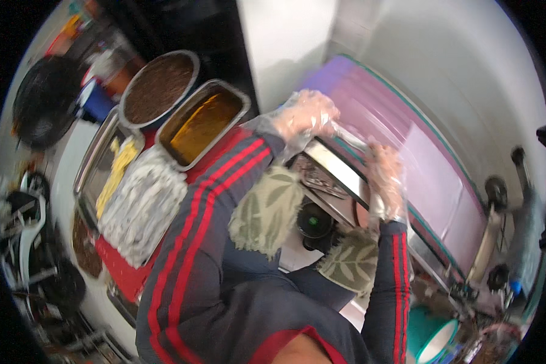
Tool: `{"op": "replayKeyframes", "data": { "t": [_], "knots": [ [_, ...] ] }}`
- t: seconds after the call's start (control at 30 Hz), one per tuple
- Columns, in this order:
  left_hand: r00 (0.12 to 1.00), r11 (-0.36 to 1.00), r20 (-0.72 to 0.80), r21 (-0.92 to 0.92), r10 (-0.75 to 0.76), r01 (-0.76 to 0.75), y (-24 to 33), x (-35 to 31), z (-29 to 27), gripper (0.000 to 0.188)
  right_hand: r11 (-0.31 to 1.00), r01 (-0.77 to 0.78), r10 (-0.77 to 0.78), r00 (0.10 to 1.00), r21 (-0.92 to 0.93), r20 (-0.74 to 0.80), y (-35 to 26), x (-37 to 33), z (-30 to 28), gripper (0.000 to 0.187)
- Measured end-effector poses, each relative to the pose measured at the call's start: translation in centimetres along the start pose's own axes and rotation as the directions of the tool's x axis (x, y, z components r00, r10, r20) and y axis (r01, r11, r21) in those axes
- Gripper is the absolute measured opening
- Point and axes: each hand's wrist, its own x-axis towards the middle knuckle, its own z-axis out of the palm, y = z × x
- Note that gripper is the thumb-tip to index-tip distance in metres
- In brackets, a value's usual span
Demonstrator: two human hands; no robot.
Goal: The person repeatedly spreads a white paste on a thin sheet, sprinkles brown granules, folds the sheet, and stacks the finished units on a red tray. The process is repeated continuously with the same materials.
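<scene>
Clear plastic gloves cover both my hands. My left hand (309,115) curls at the near side of a translucent pink-purple panel (400,151) with a green edge. Farther right, my right hand (385,179) bends its fingers beside the same edge. A pale strip runs between the hands; blur hides what exactly they grip. Just below lies a dark-edged piece with a bright white face (335,170), over a metal compartment. Two green leaf-patterned cloths, one on the left (267,209) and one on the right (349,261), hang near my lap, with a round black object (315,221) between them.
To the left are a rectangular metal pan of amber contents (206,127), a round pan of brown crumbly stuff (161,88) and a rumpled grey-white cloth-like bundle (142,206) on red. A black wok (45,100) stands far left. Lower right is a teal bucket (434,337).
</scene>
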Motion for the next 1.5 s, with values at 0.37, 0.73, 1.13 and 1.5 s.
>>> {"op": "replayKeyframes", "data": {
  "t": [0.37, 0.73, 1.13, 1.5],
  "knots": [
    [0.95, 0.833, -0.292, -0.549, -0.111, -0.071, 2.1, -21.3, -13.0, 0.051, 0.825, 0.134, -0.12, 0.991, 0.549, -0.06, -11.5, 4.1, -3.3, 0.028],
    [-0.051, 0.197, -0.258, -0.835, -0.965, 0.514, 18.1, -46.1, -20.6, 0.019, 0.393, 0.859, -0.777, 0.502, 0.329, -0.381, -39.7, 4.8, 0.5, 0.014],
    [0.404, 0.488, -0.31, -0.275, -0.86, 0.828, -1.1, -40.3, -23.0, 0.039, 0.468, 0.76, -0.681, 0.636, 0.451, -0.363, -36.7, 3.1, 1.2, 0.028],
    [0.587, 0.598, 0.198, -0.006, -0.785, 0.802, -31.5, -37.1, -14.7, 0.034, 0.694, 0.497, -0.399, 0.868, 0.52, -0.296, -29.4, 0.1, 2.1, 0.024]
  ]
}}
